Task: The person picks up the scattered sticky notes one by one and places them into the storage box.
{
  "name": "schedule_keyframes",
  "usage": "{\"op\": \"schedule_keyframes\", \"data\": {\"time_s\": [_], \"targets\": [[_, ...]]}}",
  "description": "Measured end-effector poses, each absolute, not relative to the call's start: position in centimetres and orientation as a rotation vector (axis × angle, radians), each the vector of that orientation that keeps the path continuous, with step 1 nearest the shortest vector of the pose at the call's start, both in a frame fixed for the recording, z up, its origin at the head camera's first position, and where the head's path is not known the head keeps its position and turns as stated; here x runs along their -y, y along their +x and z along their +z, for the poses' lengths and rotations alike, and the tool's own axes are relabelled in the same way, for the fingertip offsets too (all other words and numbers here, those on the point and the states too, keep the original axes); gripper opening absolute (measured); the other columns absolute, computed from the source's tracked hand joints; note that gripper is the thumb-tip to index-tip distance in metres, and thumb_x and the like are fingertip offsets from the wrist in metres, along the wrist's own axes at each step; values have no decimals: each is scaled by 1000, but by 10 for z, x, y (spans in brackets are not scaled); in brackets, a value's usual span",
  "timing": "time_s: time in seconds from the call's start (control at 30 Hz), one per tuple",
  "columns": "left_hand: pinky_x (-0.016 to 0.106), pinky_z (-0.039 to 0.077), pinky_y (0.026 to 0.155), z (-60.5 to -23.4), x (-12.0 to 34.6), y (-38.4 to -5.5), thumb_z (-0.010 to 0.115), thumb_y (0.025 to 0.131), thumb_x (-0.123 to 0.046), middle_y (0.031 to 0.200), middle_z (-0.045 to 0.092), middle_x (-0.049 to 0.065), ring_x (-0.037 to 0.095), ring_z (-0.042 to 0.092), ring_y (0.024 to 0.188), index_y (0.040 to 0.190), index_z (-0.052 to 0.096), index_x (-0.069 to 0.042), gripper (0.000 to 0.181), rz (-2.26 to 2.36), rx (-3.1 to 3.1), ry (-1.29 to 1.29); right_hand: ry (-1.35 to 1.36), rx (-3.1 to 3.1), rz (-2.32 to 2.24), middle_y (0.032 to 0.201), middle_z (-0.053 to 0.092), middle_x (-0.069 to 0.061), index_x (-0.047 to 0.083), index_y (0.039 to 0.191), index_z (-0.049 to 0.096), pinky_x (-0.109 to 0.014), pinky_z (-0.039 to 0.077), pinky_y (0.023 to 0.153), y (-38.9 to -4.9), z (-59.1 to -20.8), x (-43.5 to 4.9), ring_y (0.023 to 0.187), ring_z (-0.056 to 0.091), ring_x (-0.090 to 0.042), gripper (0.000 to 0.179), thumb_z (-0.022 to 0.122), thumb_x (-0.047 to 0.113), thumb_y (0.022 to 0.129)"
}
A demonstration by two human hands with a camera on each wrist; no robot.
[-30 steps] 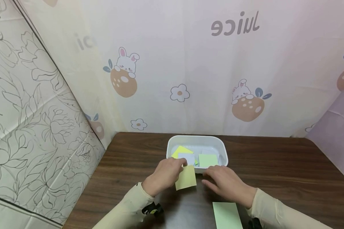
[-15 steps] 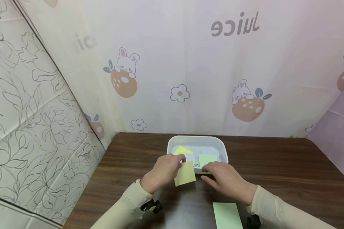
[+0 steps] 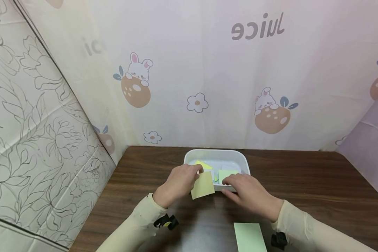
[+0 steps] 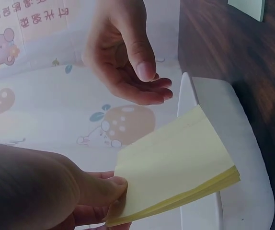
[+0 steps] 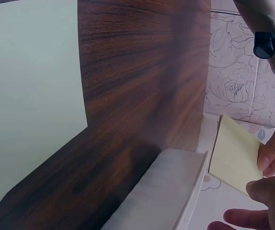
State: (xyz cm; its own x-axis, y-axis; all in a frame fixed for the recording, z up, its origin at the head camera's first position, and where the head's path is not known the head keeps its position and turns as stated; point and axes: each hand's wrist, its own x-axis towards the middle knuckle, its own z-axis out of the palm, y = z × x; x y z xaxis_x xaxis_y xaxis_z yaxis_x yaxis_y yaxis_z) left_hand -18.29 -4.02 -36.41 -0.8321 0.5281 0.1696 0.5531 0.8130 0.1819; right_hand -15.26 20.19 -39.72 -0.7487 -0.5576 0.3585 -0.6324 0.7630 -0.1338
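Note:
My left hand [image 3: 180, 183] pinches a pale yellow sticky note pad [image 3: 203, 185] by its upper end, thumb on the face. The pad hangs tilted over the front left of a white plastic bin [image 3: 217, 151]. Its stacked sheets show along one edge in the left wrist view. My right hand [image 3: 250, 194] is at the bin's front right, fingers loosely bent and nothing between them. Inside the bin lie a light green note pad [image 3: 225, 174], partly hidden by the right fingers, and a bright yellow one [image 3: 204, 165], partly hidden by the left hand.
A light green sheet [image 3: 249, 236] lies on the dark wood table [image 3: 302, 189], in front of the right forearm. Behind the table hangs a printed curtain [image 3: 176, 70] with rabbits and fruit. A floral curtain [image 3: 44, 140] borders the left side.
My left hand has moved the yellow pad slightly up and forward over the bin. My right hand has also shifted a little forward, its fingertips now overlapping the bin's front rim.

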Motion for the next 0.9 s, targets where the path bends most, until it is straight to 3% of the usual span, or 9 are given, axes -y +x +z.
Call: {"op": "schedule_keyframes", "data": {"time_s": [0.6,0.9], "targets": [[28,44,55,-355,39,-191,68,95,-10,81,72,1,17,61,69,106,71,-15,12,-342,2829,-860,906,2672,345,89,71,10,20,99,71,-32,52,71,-159,-393,-203,78,63,-7,13,76,28,90],[26,43,54,-346,35,-195,68,96,-13,86,73,1,13,58,69,108,71,-16,13,-318,2850,-857,899,2675,345,89,71,9,17,100,72,-31,52,70,-162,-392,-203,77,63,-6,15,76,27,90]]}}
